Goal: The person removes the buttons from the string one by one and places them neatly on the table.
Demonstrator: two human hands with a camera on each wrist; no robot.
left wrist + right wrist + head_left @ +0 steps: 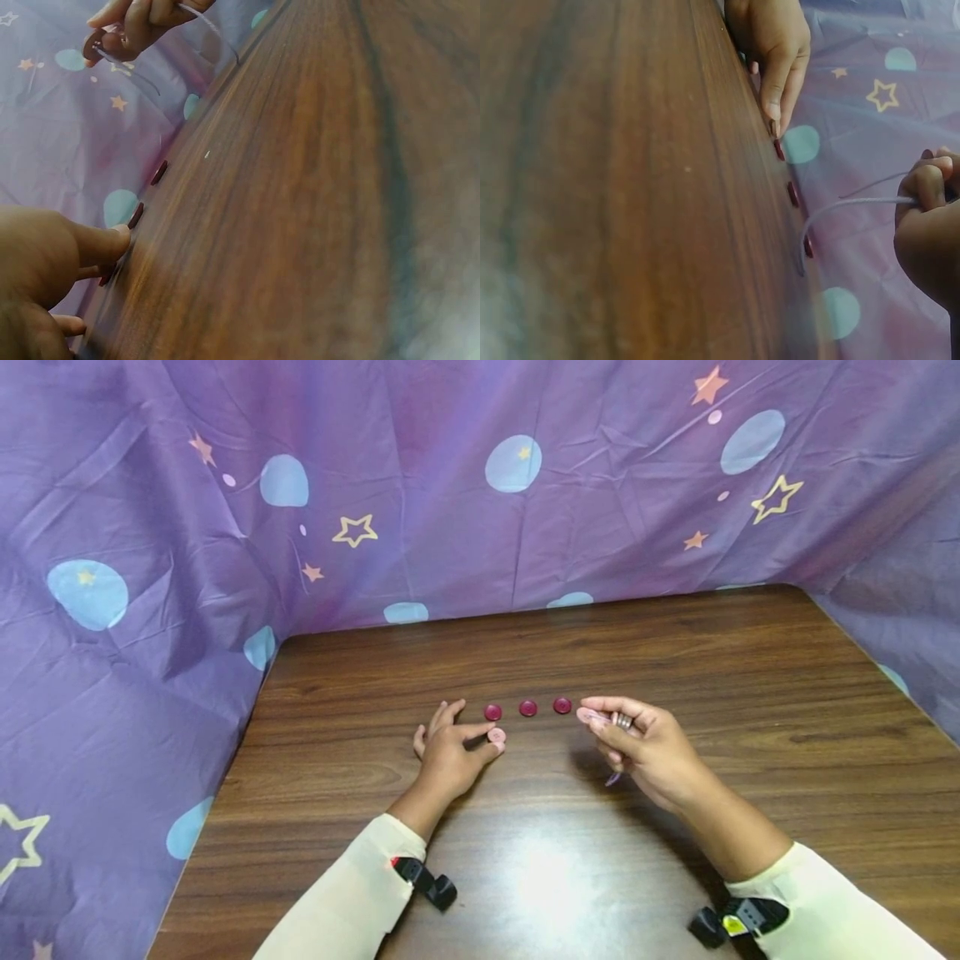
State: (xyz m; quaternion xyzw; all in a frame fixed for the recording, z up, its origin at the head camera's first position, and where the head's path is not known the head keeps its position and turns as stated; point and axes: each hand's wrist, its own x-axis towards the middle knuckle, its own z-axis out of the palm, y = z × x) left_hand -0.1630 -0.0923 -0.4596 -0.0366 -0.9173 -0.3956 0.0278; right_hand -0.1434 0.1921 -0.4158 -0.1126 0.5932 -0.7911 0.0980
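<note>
My left hand (448, 762) pinches a light pink button (497, 737) by its edges, between thumb and index finger, at the tabletop. Off to the right, my right hand (651, 750) holds a second pink button (586, 716) above the table. A thin lilac cord (855, 201) runs from the right hand's fingers, one length bending down toward the wood. Whether the cord passes through the button's holes I cannot tell. Three dark red buttons lie in a row just beyond the hands: a left one (492, 712), a middle one (528, 708) and a right one (562, 705).
The brown wood-grain table (360, 693) has its far edge against a purple curtain (450, 527) with stars and blue spots. Cloth also hangs along the left and right sides. A bright light reflection lies on the near tabletop.
</note>
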